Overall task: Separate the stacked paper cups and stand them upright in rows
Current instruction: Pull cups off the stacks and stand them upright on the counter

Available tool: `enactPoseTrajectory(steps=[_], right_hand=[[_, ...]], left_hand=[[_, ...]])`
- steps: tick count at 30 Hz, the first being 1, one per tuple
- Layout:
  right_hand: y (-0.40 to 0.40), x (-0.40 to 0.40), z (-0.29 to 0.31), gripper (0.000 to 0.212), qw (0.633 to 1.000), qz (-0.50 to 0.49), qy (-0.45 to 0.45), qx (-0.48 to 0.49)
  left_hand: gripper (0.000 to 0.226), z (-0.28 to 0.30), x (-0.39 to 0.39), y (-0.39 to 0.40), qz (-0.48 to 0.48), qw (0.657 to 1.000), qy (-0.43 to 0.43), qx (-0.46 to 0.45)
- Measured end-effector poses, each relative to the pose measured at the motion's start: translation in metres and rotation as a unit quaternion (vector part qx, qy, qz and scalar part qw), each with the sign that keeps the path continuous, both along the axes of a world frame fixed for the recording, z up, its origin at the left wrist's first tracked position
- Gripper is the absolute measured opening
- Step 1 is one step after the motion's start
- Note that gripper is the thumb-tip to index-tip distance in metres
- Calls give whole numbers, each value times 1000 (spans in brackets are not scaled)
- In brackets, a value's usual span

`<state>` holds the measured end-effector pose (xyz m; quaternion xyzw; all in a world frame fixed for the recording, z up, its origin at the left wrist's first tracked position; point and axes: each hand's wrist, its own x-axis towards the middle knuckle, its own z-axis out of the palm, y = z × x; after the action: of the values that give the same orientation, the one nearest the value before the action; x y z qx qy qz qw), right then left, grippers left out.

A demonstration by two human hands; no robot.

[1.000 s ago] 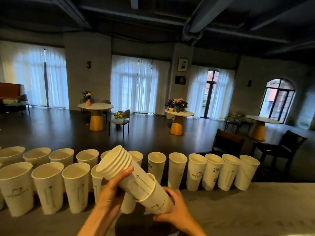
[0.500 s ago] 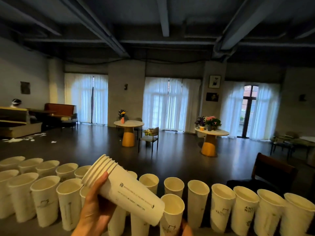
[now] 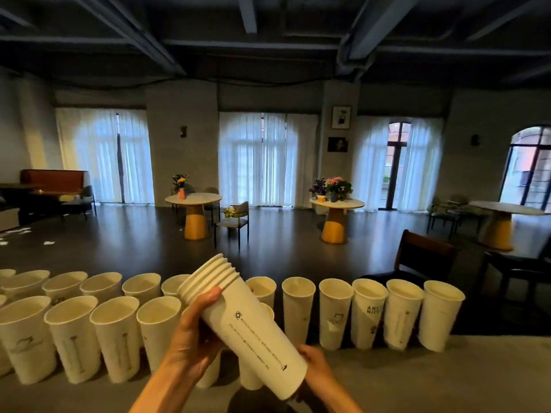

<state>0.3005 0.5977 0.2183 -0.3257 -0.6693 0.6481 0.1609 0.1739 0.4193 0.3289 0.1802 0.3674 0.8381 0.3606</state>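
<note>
Holding the stack tilted, our left hand wraps its rim end while our right hand closes on the base, seemingly to pull one cup free for the rows beyond.

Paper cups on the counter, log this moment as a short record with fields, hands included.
held item: stack of nested cups, tilted, rims up-left
left hand: gripping the stack near its rims
right hand: at the stack's base
back row: upright cups along the counter's far edge
front row: upright cups, left of the hands
counter: grey
</note>
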Motion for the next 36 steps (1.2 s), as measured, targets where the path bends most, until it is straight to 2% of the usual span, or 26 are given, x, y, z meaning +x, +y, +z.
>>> enactPoseTrajectory(steps=[1, 2, 4, 5, 6, 8, 11, 14, 17, 20, 22, 25, 27, 31, 36], right_hand=[[1, 9, 10, 19, 995, 37, 38, -83], [5, 22, 17, 34, 981, 64, 72, -167], [4, 46, 33, 68, 964, 108, 137, -199], [5, 57, 36, 78, 967, 123, 141, -174], [6, 64, 38, 81, 953, 172, 147, -200], [13, 79, 35, 77, 951, 204, 113, -204], [21, 89, 33, 78, 972, 179, 75, -135], [22, 87, 37, 84, 993, 117, 15, -8], [27, 79, 28, 99, 992, 93, 2, 89], [29, 67, 20, 85, 985, 42, -4, 167], [28, 57, 12, 78, 986, 22, 1, 163], [30, 44, -1, 80, 990, 0, -7, 143], [31, 34, -12, 86, 992, -6, -18, 127], [32, 18, -21, 93, 994, -40, -20, 104], [34, 16, -18, 91, 994, -11, -31, 102]], left_hand=[[112, -3, 5, 7, -14, 1000, -6, 6], [109, -6, 15, 16, -29, 999, -14, 8], [113, -10, 35, 33, -50, 998, -27, -2], [119, -14, 43, 41, -51, 998, -29, -12], [122, -17, 49, 48, -51, 998, -24, -18], [115, -21, 60, 56, -62, 998, -6, -31], [100, -20, 70, 61, -55, 997, 37, -45], [103, -18, 71, 64, -18, 995, 82, -53], [104, -13, 63, 60, 20, 991, 126, -45], [89, -6, 50, 55, 39, 988, 144, -32], [86, 0, 40, 53, 53, 988, 144, -31], [112, 14, 29, 45, 75, 990, 115, -12], [120, 20, 21, 38, 89, 992, 89, -1], [117, 21, 10, 29, 88, 995, 56, 7], [117, 16, 5, 30, 61, 996, 64, -2]])
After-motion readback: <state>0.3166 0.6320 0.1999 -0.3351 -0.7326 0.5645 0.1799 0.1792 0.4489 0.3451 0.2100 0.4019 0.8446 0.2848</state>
